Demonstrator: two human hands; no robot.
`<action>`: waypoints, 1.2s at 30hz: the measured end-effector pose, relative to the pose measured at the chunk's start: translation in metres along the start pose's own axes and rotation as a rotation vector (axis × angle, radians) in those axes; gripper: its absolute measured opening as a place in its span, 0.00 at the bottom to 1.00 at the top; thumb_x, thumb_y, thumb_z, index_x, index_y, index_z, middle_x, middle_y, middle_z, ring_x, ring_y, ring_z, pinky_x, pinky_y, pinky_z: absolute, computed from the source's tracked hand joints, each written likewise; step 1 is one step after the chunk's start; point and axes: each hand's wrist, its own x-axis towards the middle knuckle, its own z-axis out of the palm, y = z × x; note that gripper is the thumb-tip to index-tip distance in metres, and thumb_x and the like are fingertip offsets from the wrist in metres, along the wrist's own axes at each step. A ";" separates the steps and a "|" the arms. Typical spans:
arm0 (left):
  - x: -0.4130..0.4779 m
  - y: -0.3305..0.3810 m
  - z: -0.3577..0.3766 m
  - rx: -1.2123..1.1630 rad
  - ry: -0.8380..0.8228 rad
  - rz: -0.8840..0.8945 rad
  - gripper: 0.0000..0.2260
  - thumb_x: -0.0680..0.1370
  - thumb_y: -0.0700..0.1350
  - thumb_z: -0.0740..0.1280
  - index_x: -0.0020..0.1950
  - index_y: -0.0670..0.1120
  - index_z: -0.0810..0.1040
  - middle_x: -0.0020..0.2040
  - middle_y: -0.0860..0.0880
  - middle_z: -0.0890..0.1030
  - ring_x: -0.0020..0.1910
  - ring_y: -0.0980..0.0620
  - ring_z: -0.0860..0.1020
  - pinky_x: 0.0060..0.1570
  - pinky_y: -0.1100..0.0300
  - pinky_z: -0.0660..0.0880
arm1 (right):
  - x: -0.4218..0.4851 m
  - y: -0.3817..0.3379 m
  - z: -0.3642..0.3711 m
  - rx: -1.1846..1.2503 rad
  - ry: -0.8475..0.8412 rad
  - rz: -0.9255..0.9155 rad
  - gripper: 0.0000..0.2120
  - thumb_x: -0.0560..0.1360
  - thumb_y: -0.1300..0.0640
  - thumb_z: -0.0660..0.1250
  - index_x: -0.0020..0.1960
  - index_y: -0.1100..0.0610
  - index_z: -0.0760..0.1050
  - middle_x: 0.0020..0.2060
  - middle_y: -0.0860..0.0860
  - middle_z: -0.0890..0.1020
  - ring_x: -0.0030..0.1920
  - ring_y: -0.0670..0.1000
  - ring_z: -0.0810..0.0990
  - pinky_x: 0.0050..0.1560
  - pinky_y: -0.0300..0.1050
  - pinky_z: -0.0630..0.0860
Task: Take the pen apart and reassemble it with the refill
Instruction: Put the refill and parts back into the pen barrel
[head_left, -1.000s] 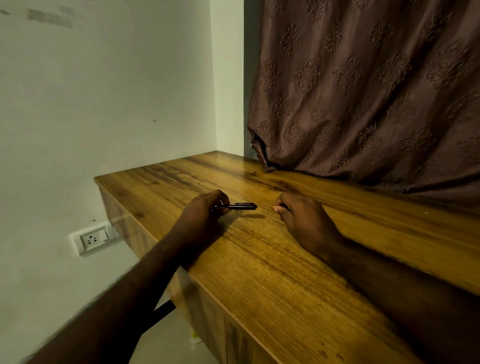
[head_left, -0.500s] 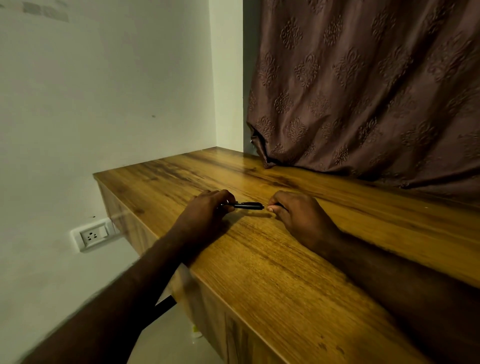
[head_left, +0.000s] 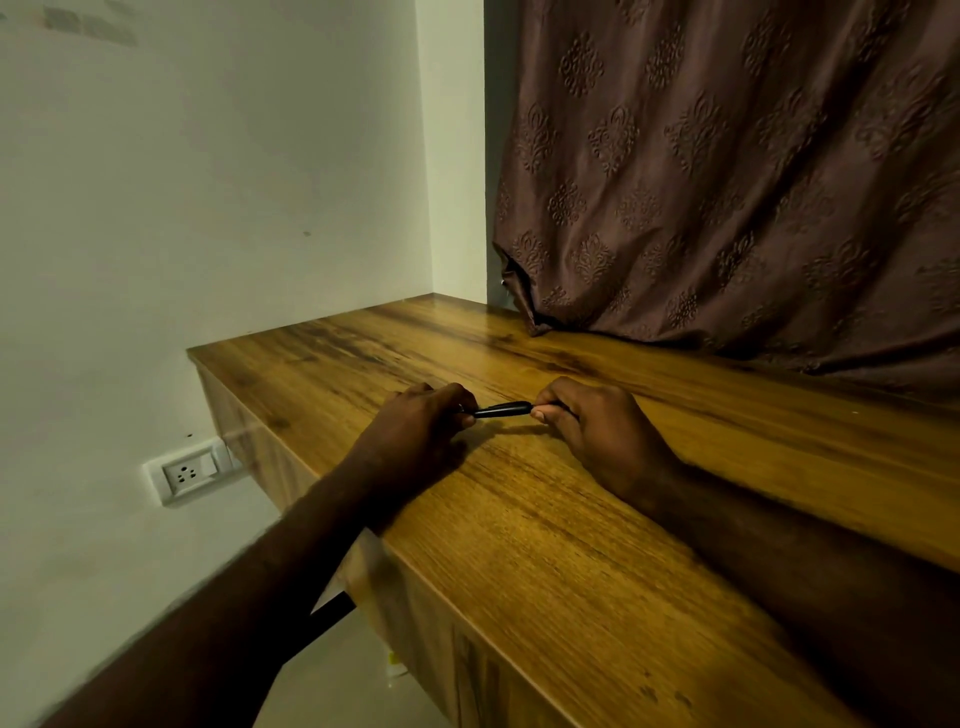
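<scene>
A black pen (head_left: 501, 410) lies level just above the wooden desk (head_left: 545, 545), held at both ends. My left hand (head_left: 415, 426) grips its left end with closed fingers. My right hand (head_left: 597, 431) pinches its right end between thumb and fingers. Both ends of the pen are hidden inside the hands; only the middle stretch shows. Both forearms rest on or near the desk's top. No separate refill is visible.
A brown patterned curtain (head_left: 727, 182) hangs over the back of the desk on the right. A white wall (head_left: 208, 208) stands to the left with a power socket (head_left: 187, 473) below desk level. The desk's front edge runs diagonally toward the lower right.
My right hand has moved left and closed on the pen's right end. One second ago only my left hand held the pen.
</scene>
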 end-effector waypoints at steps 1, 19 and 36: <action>0.000 0.000 0.000 0.000 0.000 0.005 0.10 0.76 0.50 0.68 0.56 0.52 0.76 0.45 0.50 0.77 0.42 0.54 0.73 0.39 0.58 0.71 | 0.000 0.000 0.000 0.008 0.010 0.003 0.05 0.78 0.54 0.64 0.49 0.52 0.79 0.37 0.50 0.82 0.36 0.50 0.78 0.36 0.48 0.74; 0.002 -0.001 0.003 -0.024 -0.036 -0.002 0.09 0.77 0.52 0.63 0.56 0.53 0.74 0.46 0.48 0.78 0.42 0.50 0.76 0.41 0.52 0.76 | 0.000 -0.003 0.004 0.085 0.094 -0.043 0.06 0.78 0.58 0.64 0.52 0.53 0.78 0.40 0.51 0.83 0.41 0.51 0.80 0.40 0.54 0.77; 0.001 0.011 -0.002 -0.036 -0.023 -0.007 0.09 0.78 0.49 0.64 0.58 0.50 0.74 0.46 0.48 0.80 0.40 0.52 0.78 0.38 0.54 0.77 | 0.002 -0.005 0.006 0.170 0.160 -0.014 0.07 0.79 0.57 0.64 0.53 0.55 0.79 0.40 0.49 0.83 0.42 0.49 0.82 0.41 0.52 0.79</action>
